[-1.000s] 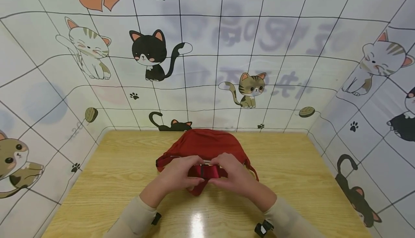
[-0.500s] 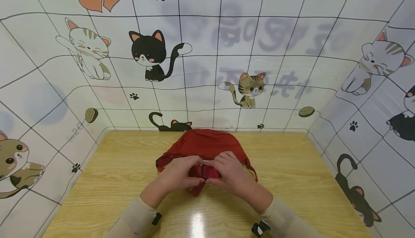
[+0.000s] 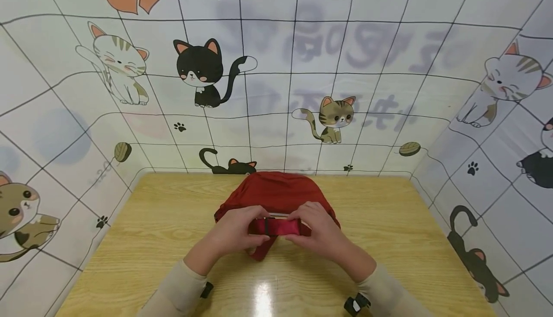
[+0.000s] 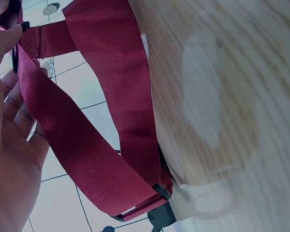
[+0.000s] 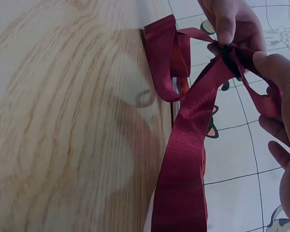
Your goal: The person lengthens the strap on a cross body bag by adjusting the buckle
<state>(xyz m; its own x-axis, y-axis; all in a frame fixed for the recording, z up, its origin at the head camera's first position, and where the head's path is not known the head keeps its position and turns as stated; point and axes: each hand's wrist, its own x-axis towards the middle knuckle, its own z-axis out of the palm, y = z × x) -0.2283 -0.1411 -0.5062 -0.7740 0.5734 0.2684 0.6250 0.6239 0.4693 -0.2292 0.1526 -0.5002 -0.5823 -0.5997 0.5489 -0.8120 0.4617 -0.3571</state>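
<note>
A red waist bag (image 3: pixel 276 192) lies on the wooden table in the head view. In front of it, a red webbing strap (image 3: pixel 282 227) is stretched between the two hands. My left hand (image 3: pixel 233 230) pinches the strap by a black slider (image 3: pixel 267 226), thumb below and fingers above. The right hand (image 3: pixel 321 235) grips a strap loop a short way to the right. The right wrist view has the strap threaded through the dark slider (image 5: pixel 229 60), partly covered by fingers. Another strap length (image 4: pixel 82 145) hangs in the left wrist view, down to a black fitting (image 4: pixel 162 191).
Pale walls with cat drawings (image 3: pixel 200 72) close off the back and both sides of the wooden table (image 3: pixel 164 201). The bag stands near the back wall. Dark wrist devices (image 3: pixel 356 303) sit below the beige sleeves (image 3: pixel 389 290).
My right hand first moved left, close to the left hand, then drew back right, and more strap now shows between them. The bag's side strap ends have shifted inward.
</note>
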